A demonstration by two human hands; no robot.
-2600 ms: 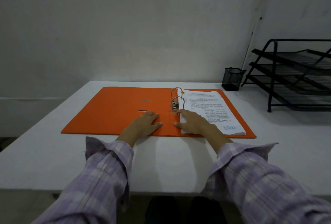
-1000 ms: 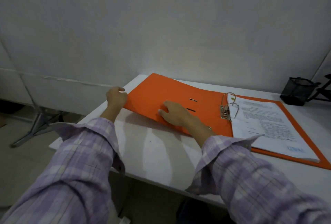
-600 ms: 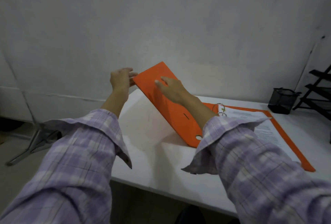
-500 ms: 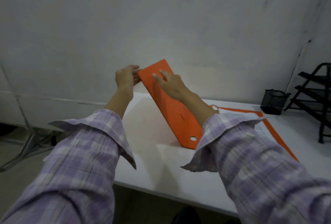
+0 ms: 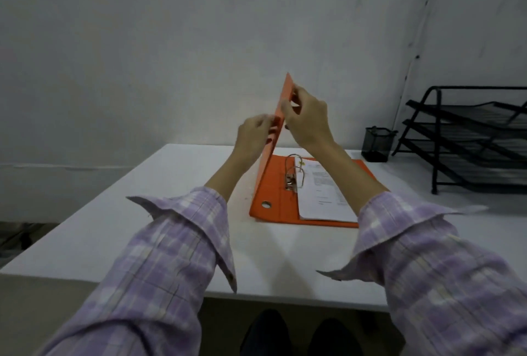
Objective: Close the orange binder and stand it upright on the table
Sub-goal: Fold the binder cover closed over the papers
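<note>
The orange binder (image 5: 271,190) lies on the white table (image 5: 171,213) with its back cover and spine flat and its front cover raised almost vertical, seen edge-on. My left hand (image 5: 253,136) grips the raised cover from the left side. My right hand (image 5: 306,119) grips the same cover from the right, near its top edge. White printed sheets (image 5: 322,196) lie on the back cover. The metal rings (image 5: 295,169) stand at the sheets' left edge.
A black mesh pen cup (image 5: 376,144) stands at the table's back right. A black tiered wire tray rack (image 5: 470,139) fills the right side. A grey wall rises just behind the table. My shoes show under the table's near edge.
The front cover has swung up from flat to a slant to nearly vertical. Both hands rose with it and moved right. My view has turned back to face the binder.
</note>
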